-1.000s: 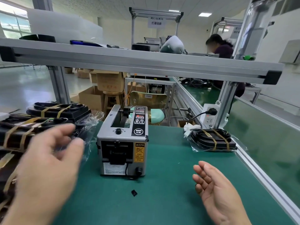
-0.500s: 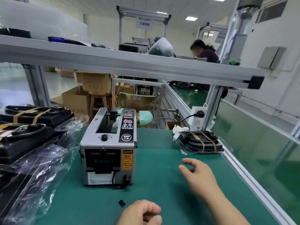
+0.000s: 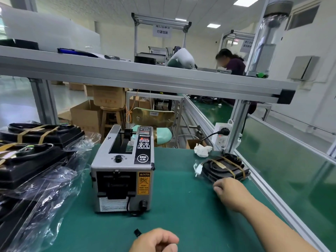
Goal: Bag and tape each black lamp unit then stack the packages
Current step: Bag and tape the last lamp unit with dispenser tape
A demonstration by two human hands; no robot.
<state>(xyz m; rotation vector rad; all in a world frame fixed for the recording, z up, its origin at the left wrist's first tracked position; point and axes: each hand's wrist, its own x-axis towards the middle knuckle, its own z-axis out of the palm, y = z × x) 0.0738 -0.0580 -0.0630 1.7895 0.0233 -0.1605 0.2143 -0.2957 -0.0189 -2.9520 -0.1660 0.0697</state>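
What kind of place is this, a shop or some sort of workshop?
Most likely a factory packing line: an electric tape dispenser stands on the green bench, bagged and taped black lamp units are piled at the left, and more aluminium-framed workstations stand behind.

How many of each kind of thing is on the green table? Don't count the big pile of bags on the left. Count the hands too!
Tape machine: 1
Taped lamp package: 1
Crumpled white paper: 1
Small black piece: 1
Hands: 2 (left hand, right hand)
Total: 6
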